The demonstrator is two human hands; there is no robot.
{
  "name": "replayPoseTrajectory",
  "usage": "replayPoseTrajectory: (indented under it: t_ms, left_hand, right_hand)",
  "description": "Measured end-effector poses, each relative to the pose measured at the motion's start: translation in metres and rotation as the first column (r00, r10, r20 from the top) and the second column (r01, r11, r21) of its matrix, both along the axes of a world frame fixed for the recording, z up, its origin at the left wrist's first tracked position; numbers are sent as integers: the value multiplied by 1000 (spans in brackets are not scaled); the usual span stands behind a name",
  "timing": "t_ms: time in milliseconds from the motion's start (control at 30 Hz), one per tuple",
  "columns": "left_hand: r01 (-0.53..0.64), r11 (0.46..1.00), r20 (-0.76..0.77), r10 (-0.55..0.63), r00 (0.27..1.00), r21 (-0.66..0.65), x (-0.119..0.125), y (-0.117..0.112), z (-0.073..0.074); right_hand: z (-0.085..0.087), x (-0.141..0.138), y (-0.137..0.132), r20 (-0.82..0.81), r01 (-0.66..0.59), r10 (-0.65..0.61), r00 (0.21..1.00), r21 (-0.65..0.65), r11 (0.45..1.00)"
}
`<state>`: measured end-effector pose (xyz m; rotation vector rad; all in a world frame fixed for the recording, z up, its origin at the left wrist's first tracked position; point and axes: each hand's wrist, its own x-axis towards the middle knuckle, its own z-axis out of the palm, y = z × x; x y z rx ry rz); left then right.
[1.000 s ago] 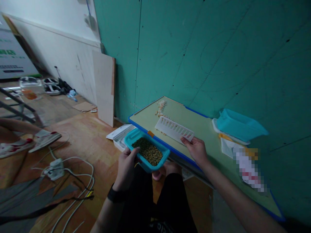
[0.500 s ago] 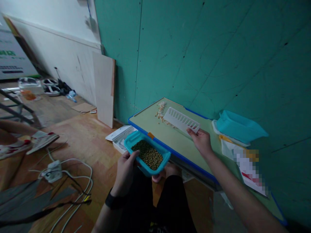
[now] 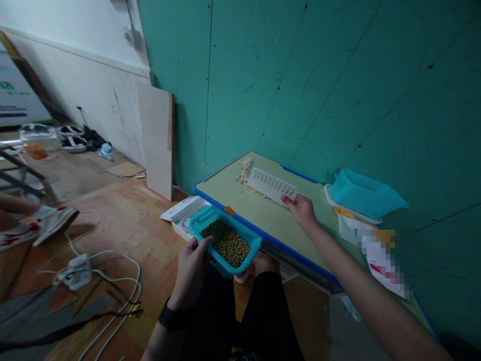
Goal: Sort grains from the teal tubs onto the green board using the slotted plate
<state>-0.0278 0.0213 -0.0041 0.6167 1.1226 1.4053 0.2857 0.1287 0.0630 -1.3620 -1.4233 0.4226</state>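
My left hand (image 3: 194, 263) grips the near side of a teal plastic basin (image 3: 255, 244), thumb over its rim. Inside it lie beans (image 3: 232, 249), dark green at one end and tan at the other. The basin hangs above my lap, just off the blue table edge. My right hand (image 3: 300, 209) pinches the near end of a white slotted plastic strip (image 3: 271, 184), held low over the pale green tabletop (image 3: 244, 201). Beyond the strip's far end, a scatter of small white and tan grains (image 3: 246, 169) lies near the table's left corner.
A second teal basin (image 3: 366, 195) stands at the table's back right, beside white and yellow packets (image 3: 347, 225). An open white box (image 3: 184, 213) is below the table's left edge. Cables with a power strip (image 3: 76, 271) cross the floor near another person's shoe (image 3: 56, 225).
My right hand has shifted slightly left with the white strip, bringing it nearer the scattered grains. The left hand still holds the basin in about the same place. The view has turned slightly.
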Motion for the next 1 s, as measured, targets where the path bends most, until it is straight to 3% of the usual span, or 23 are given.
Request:
replayPoseTrajectory:
  t_ms: [400,700,1000]
  left_hand:
    - [-23,1000,14,23,1000,6,0,-2,2]
    - [-27,1000,-11,27,1000,12,-2,0,-8]
    - [-18,1000,13,18,1000,16,-1,-2,-3]
  right_hand:
    - [-3,-4,2,-101,-38,35,994,-24,999]
    - [-1,-10,4,-91,-56,53,994,-22,998]
    - [-1,-13,7,-69,-61,58,996,-38,997]
